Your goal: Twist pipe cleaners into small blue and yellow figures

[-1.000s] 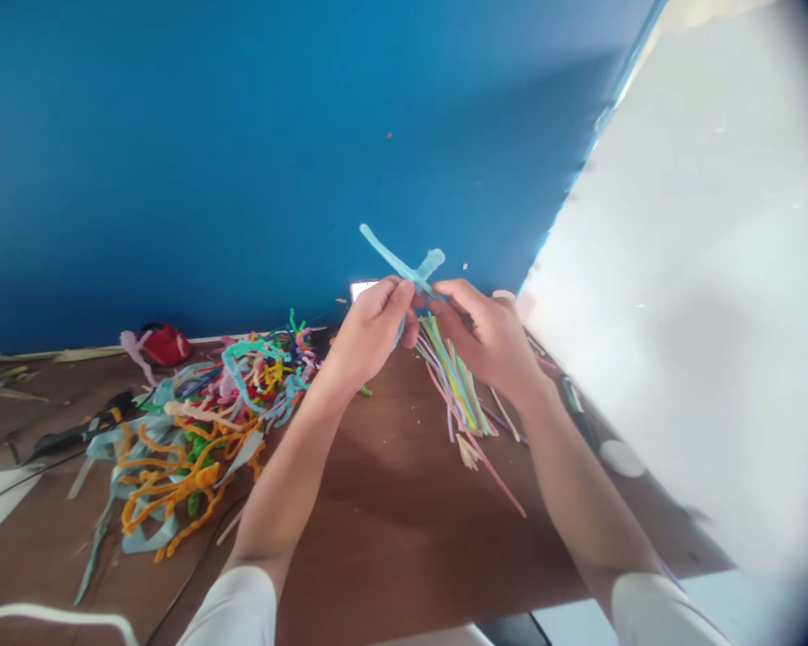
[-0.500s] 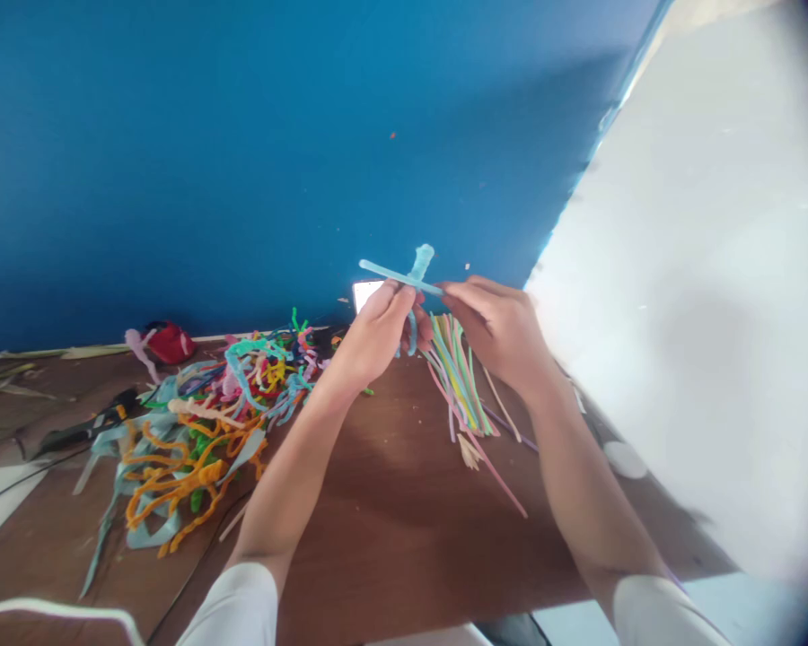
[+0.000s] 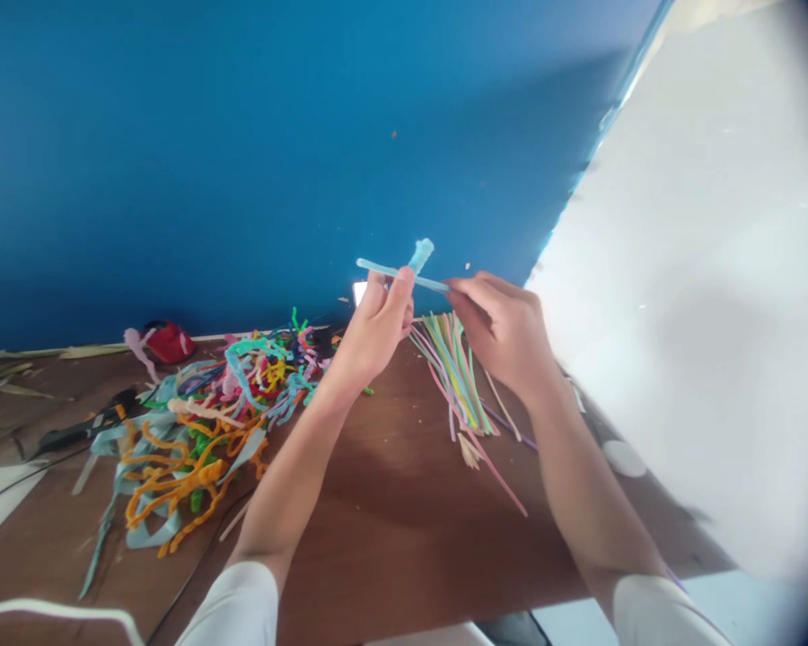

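Left hand (image 3: 379,325) is pinching coil (image 3: 422,253) and stem (image 3: 377,267), right hand (image 3: 502,327) the stem's end, seemingly joining them, any bend needing firmness

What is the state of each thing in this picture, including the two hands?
Left hand: closed, gripping the light-blue pieces
Right hand: closed, pinching one stem end
Light-blue stem: nearly straight, raised above the table
Light-blue thicker piece: tilted, its lower part hidden
Pastel stems: loosely bunched, lying on the table
Orange stems: bent, tangled
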`<state>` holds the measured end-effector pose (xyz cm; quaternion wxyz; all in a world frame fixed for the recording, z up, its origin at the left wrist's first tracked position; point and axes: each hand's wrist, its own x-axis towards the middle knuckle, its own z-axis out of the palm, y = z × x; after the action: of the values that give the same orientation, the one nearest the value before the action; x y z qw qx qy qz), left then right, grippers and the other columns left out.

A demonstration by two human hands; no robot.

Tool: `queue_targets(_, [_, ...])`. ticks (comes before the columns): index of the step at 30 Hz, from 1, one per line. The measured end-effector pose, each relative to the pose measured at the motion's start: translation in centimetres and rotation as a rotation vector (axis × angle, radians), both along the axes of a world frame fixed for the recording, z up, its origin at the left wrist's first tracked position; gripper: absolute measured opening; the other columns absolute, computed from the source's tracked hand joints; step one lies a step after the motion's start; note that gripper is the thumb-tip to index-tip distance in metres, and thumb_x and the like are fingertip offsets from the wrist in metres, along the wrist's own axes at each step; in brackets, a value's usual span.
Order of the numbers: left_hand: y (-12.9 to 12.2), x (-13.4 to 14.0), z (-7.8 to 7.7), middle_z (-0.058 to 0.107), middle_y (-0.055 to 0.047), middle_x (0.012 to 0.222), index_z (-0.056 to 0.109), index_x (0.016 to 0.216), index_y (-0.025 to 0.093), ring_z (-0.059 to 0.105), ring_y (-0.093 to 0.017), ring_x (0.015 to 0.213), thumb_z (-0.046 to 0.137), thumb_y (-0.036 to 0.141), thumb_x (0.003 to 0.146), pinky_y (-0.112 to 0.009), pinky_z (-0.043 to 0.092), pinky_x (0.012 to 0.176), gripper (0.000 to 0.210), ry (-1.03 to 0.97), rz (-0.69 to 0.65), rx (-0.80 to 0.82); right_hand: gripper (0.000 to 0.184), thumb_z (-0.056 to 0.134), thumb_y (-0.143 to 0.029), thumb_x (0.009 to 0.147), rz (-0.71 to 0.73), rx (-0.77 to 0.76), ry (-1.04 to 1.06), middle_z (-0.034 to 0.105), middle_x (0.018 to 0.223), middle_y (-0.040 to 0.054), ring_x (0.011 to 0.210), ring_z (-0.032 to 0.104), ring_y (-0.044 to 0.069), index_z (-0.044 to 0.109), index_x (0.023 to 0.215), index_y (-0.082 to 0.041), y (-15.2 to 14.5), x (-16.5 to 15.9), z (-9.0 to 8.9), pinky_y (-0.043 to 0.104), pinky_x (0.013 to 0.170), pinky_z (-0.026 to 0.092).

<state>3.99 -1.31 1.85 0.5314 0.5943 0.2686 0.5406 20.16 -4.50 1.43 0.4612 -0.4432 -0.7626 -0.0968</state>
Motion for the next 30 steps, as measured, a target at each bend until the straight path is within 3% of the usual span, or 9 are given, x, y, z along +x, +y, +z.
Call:
queue_targets(6, [0.4,0.0,0.1,0.029,0.008,0.053,0.047,0.081,0.020,0.024,-0.005,0.043,0.049,0.048,0.092,-0.021,0.021,0.041,0.030,0.010,0.005,0.045,0.026,0.044,-0.027,0.096,-0.004,-0.012,0.003,0.067,0.085,0.0063,0.073,0.059,0.017,0.067,0.104,-0.021,0.1,0.1,-0.1,0.029,0.068,0.042])
queue_targets(11, [0.2,0.2,-0.1,0.035,0.007,0.054,0.050,0.086,0.020,0.028,-0.005,0.042,0.048,0.046,0.093,-0.021,0.024,0.040,0.027,0.043,0.036,0.064,0.027,0.047,-0.033,0.096,0.037,-0.038,0.105,0.070,0.093,0.0059,0.080,0.062,0.017,0.068,0.106,-0.021,-0.2,-0.2,0.1,0.028,0.069,0.042])
queue_targets(17, [0.3,0.0,-0.4,0.044,0.006,0.058,0.051,0.093,0.019,0.041,-0.005,0.047,0.048,0.044,0.094,-0.019,0.034,0.045,0.025,0.137,0.073,0.136,0.040,0.042,-0.047,0.096,0.067,-0.267,0.247,0.063,0.070,0.0008,0.062,0.052,0.012,0.069,0.085,-0.019,-0.6,-0.2,0.4,0.026,0.058,0.035])
queue_targets(22, [0.4,0.0,-0.7,0.050,0.004,0.063,0.049,0.093,0.019,0.046,-0.005,0.049,0.044,0.045,0.096,-0.020,0.038,0.048,0.027,0.197,0.066,0.171,0.033,0.049,-0.044,0.093,0.146,-0.376,0.321,0.066,0.076,0.0020,0.067,0.055,0.013,0.069,0.096,-0.019,-0.3,0.0,0.4,0.027,0.062,0.038])
queue_targets(30, [0.6,0.3,-1.1,0.050,0.003,0.064,0.048,0.086,0.017,0.048,-0.005,0.051,0.043,0.045,0.096,-0.020,0.038,0.049,0.030,0.207,-0.007,0.166,0.030,0.049,-0.040,0.093,0.113,-0.246,0.300,0.069,0.085,0.0045,0.077,0.058,0.017,0.070,0.093,-0.018,0.2,-0.1,0.3,0.028,0.068,0.041])
